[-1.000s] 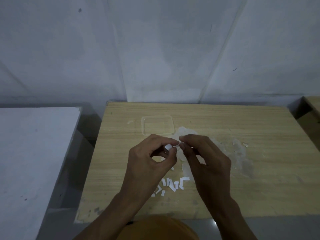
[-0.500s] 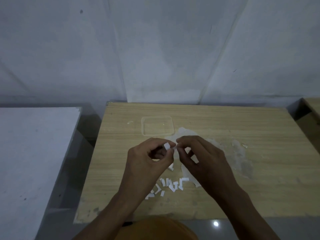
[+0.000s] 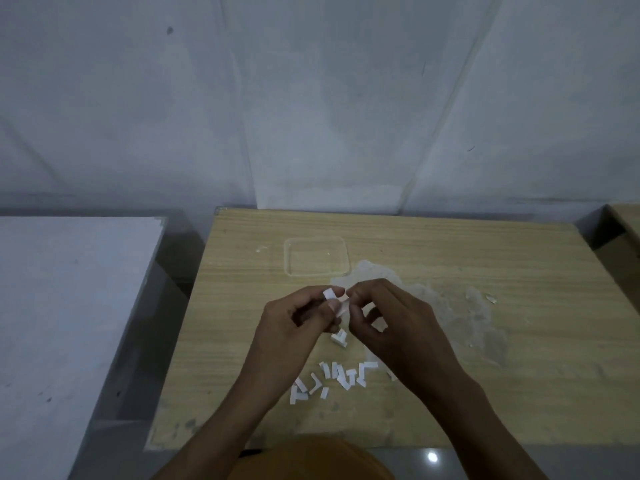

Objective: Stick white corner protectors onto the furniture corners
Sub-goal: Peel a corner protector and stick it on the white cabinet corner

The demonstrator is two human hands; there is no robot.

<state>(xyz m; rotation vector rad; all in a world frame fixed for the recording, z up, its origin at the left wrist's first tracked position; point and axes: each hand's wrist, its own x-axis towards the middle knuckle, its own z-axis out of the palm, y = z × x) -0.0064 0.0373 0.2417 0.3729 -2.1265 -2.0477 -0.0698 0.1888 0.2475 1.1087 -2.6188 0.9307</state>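
Observation:
Over the middle of the wooden table (image 3: 519, 341), my left hand (image 3: 294, 323) pinches a small white corner protector (image 3: 329, 294) between thumb and forefinger. My right hand (image 3: 391, 320) pinches a thin strip (image 3: 344, 308) that hangs off the protector's right side, apparently its backing. One loose white protector (image 3: 340, 338) lies on the table just below my fingers. Several more white pieces (image 3: 332, 377) are scattered nearer the front edge.
A clear shallow plastic lid or tray (image 3: 316, 256) lies beyond my hands. Crumpled clear plastic film (image 3: 460, 317) spreads to the right. A white surface (image 3: 69, 306) stands left of the table across a gap. Another wooden piece (image 3: 623, 223) shows at the far right.
My right hand has drawn slightly away from the left, and a thin strip now shows between the two. Both hands sit a little higher in view.

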